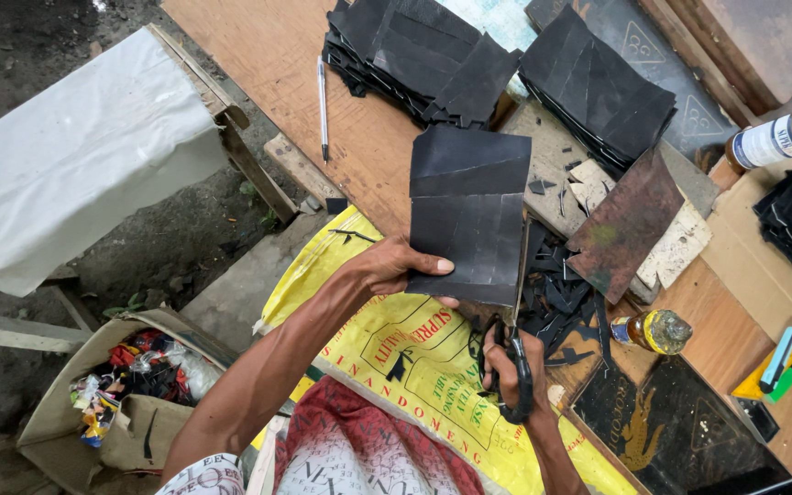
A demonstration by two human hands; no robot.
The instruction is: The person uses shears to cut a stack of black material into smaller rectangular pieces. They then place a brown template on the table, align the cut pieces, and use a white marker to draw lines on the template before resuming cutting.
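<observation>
1. Two hands share this cut: my left hand (394,268) pinches the black sheet (467,213) above the yellow sack (414,367).
2. My right hand (509,367), fingers curled through the scissors (517,312), should follow the right edge steadily.

makeshift outdoor workshop: dirt ground (29,37), plywood bench (258,55), stacked black cut sheets (598,87).

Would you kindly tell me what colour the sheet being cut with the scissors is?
The sheet is black, seen in the head view.
</observation>
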